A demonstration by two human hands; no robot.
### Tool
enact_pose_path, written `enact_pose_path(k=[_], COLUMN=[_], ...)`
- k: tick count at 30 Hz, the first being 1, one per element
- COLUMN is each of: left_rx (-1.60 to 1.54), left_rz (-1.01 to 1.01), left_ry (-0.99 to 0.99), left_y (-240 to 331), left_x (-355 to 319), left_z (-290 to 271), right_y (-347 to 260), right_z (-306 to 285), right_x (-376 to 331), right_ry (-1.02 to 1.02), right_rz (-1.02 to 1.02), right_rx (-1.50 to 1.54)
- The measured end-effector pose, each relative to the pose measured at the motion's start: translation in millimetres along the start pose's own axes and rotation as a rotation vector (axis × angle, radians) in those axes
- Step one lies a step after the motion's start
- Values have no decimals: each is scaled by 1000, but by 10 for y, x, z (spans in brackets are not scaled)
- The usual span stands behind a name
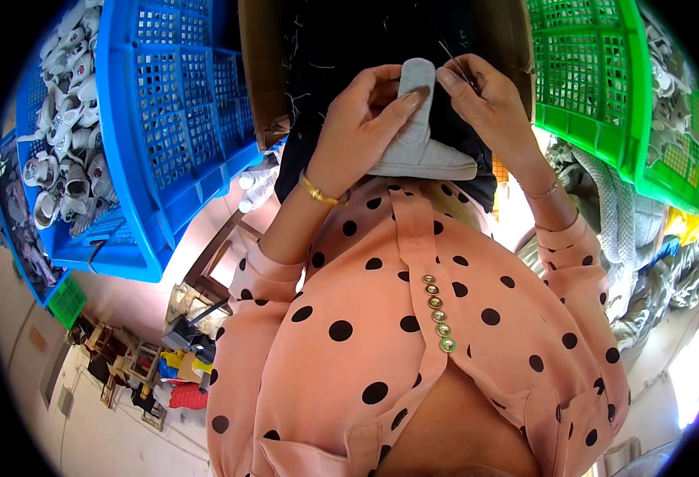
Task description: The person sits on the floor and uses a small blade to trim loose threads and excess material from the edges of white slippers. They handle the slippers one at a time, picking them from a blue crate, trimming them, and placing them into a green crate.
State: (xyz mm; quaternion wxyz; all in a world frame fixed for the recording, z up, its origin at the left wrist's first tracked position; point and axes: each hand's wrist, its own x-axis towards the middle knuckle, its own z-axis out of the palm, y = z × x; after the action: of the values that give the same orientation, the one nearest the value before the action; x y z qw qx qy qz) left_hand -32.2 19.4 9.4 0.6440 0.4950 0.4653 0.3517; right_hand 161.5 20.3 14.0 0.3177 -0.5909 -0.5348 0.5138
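Note:
My left hand (364,119) is closed on a small pale grey fabric shoe (423,159); its thumb presses the upright, rounded part. The shoe's lower part stretches sideways above my lap, with a stitch line along its edge. Beside the upright part, my right hand (481,99) pinches a thin, needle-like metal tool (449,54) whose upper end points up and to the left. The right fingertips are very near the shoe; whether they touch it I cannot tell. The tool's lower end is hidden in my fingers, and no thread shows clearly.
At left stands a blue plastic crate (123,135); small white-grey shoes (71,127) are heaped beyond its wall. A green crate (584,119) at right has pale pieces (667,87) behind it. Dark cloth (349,40) with loose thread bits covers my lap. Grey fabric (612,199) is piled below the green crate.

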Motion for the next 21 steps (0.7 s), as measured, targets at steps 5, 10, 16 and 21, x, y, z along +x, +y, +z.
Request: enact_pose_path(k=[5, 10, 16, 21], left_rx=[-149, -237, -208, -238], left_rz=[-168, -216, -255, -269], left_ry=[-63, 46, 147, 181], left_y=[52, 114, 143, 159], left_x=[36, -75, -148, -171], left_z=[-16, -39, -25, -7], right_y=[-20, -202, -384, -410], right_z=[-68, -251, -281, -254], right_x=[-63, -197, -241, -230], right_ry=[74, 100, 5, -46], right_rz=[-225, -536, -613, -612], right_rx=[-141, -895, -1193, -1216])
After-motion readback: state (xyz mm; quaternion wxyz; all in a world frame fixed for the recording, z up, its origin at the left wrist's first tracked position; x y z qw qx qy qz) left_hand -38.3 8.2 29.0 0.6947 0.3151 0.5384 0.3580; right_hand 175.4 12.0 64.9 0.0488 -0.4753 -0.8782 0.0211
